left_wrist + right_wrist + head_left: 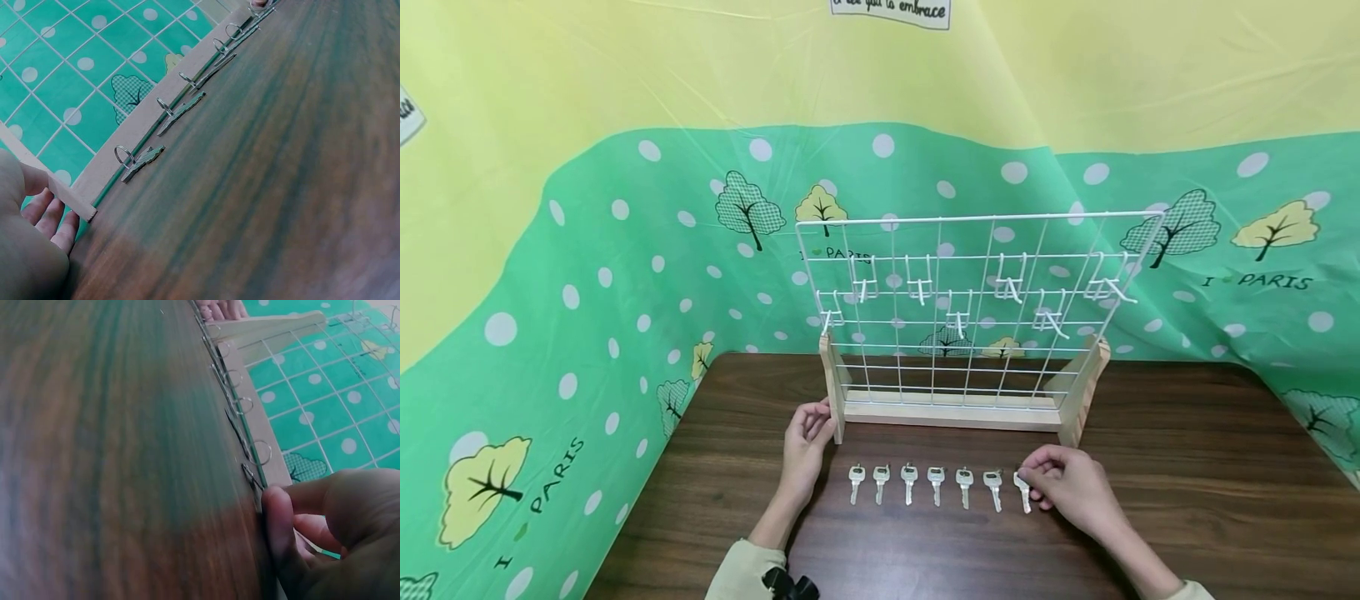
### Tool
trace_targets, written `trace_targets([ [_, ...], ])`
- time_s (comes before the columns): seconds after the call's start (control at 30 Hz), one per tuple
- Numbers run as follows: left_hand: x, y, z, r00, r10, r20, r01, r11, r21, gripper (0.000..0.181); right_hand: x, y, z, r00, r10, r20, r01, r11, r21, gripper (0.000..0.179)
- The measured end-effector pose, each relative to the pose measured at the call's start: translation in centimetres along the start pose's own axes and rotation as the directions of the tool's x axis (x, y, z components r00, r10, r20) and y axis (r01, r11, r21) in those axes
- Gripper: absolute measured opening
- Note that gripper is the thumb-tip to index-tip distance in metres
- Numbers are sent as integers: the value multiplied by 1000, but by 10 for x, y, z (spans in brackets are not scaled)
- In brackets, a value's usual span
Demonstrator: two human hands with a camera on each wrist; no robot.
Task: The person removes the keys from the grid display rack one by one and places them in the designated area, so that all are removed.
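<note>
My right hand (1071, 487) pinches the head end of the rightmost key (1026, 497) between thumb and forefinger. That key's blade still lies at the tabletop, and in the right wrist view the fingertips hide its head. Several more silver keys (936, 487) with small rings lie in a row to its left, blades toward me. Behind them stands a white wire grid rack (932, 346) carrying several white hooks (957, 323). My left hand (805, 446) rests against the outer side of the rack's left wooden foot (832, 392), fingers loosely bent.
The brown wooden table (715, 500) extends to both sides of the rack. A right wooden foot (1086, 392) and a low crossbar (951, 415) support the grid. Green and yellow printed cloth (625, 292) hangs behind and at the sides.
</note>
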State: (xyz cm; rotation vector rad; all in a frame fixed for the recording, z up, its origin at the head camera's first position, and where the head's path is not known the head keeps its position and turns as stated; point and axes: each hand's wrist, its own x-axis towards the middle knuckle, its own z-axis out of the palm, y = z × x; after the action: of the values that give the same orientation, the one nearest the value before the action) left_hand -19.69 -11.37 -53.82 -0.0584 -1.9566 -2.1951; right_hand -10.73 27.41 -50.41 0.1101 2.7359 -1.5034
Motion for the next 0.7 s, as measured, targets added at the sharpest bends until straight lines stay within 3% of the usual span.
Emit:
trace_targets([
  [0.4, 0, -1, -1, 1000, 14, 0, -14, 1000, 6, 11, 0, -6, 4, 998, -20, -58, 12, 990, -143, 13],
  [0.7, -1, 1, -1, 1000, -1, -1, 1, 1000, 8, 14, 0, -8, 4, 998, -41, -50, 33, 988, -150, 11],
])
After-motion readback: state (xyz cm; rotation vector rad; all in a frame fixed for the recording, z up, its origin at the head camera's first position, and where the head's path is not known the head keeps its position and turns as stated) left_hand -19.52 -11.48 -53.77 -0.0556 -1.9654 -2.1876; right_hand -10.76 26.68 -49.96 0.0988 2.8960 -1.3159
